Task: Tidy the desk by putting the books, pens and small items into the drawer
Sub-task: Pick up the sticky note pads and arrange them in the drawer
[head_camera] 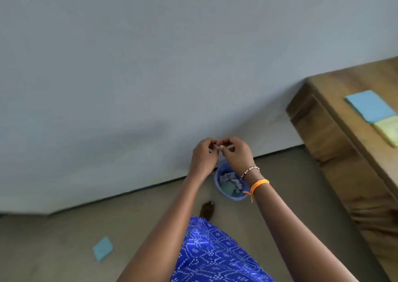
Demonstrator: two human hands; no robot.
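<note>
My left hand [203,155] and my right hand [237,153] meet in front of me, above a small blue bin [221,193] on the floor. Both pinch a small pale scrap [217,147] between their fingertips; what it is stays too blurred to tell. The bin holds crumpled paper. The wooden desk [336,100] stands at the right, with a blue pad [368,106] and a yellow-green pad [387,128] lying on its top. The desk's drawer fronts face left and look closed.
A grey-blue wall [150,66] fills the upper view and meets the grey floor [140,217] along a dark line. A blue paper square [103,248] lies on the floor at the lower left. My foot [207,209] and blue patterned clothing [215,256] show below.
</note>
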